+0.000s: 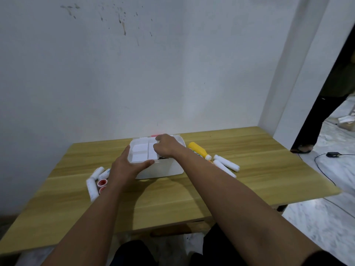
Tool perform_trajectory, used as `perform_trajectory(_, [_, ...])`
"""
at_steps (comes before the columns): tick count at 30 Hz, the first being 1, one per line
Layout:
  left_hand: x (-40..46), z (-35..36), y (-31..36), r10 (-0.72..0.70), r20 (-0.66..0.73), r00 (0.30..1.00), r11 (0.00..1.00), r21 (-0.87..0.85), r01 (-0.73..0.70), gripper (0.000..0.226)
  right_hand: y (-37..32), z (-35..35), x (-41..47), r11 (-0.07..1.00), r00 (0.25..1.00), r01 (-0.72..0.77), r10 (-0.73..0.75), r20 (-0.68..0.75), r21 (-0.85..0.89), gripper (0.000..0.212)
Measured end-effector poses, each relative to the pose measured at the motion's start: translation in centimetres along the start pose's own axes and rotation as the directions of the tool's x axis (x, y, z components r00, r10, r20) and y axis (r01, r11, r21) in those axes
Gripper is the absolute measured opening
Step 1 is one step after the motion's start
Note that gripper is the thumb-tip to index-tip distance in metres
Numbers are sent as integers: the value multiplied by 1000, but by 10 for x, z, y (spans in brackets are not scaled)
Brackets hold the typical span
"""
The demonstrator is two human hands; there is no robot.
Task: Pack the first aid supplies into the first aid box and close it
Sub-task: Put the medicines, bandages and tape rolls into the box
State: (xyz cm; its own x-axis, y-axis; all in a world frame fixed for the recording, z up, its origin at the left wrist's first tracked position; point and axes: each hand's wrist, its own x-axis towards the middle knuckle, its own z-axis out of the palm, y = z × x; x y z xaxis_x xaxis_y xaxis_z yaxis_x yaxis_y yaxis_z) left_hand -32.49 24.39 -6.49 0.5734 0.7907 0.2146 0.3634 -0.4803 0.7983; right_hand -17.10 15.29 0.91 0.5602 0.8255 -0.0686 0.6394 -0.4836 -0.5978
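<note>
A white rectangular plastic first aid box [163, 169] stands open near the far middle of the light wooden table [192, 198], close to the wall. Inside its top sits a white divided tray [141, 152] with several shallow compartments.

The left hand [126, 166] holds the near left corner of the tray, the thumb lying along its near edge and the fingers curled over its left side. The right hand [166, 146] is above the right part of the tray with bent fingers; I cannot tell if it pinches something.

White gauze rolls [93, 186] and small red-capped jars [102, 182] lie left of the box. On the right lie a yellow bottle [197, 149] and more white rolls [226, 163].
</note>
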Motion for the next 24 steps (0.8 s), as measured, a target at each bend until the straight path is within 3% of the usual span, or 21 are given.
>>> perform_trajectory(4, [1,1,-4,1,2,1000,1000,-23,-1,101,14,-29,1,994,975,42,-19,-220,98,42])
perform_trajectory(8, [1,1,-4,-30,15,999,999,-21,30,119,38,-61,-7,999,937,-2,18,-349,49,39])
perform_trajectory(13, [0,-1,-5,-43,15,999,998,-39,44,126,72,-65,-13,943,967,-194,137,-217,-271,25])
perform_trajectory(15, [-2,-1,-2,-32,12,999,999,-38,32,115,79,-62,-21,880,972,-230,182,-151,-416,10])
perform_trajectory(17, [-2,0,-1,-13,11,1000,999,-50,14,99,84,-56,-28,822,971,-237,215,-103,-517,18])
perform_trajectory(19, [-3,-1,1,-2,20,1000,999,-54,3,103,90,-47,-33,783,976,-214,199,-91,-583,14])
perform_trajectory(22, [-3,-2,0,-7,16,1000,999,-42,8,109,98,-32,-30,751,983,-183,149,-107,-634,33])
perform_trajectory(24, [-3,-2,-1,-17,13,1000,999,-45,18,110,99,-26,-28,748,985,-170,128,-113,-642,34])
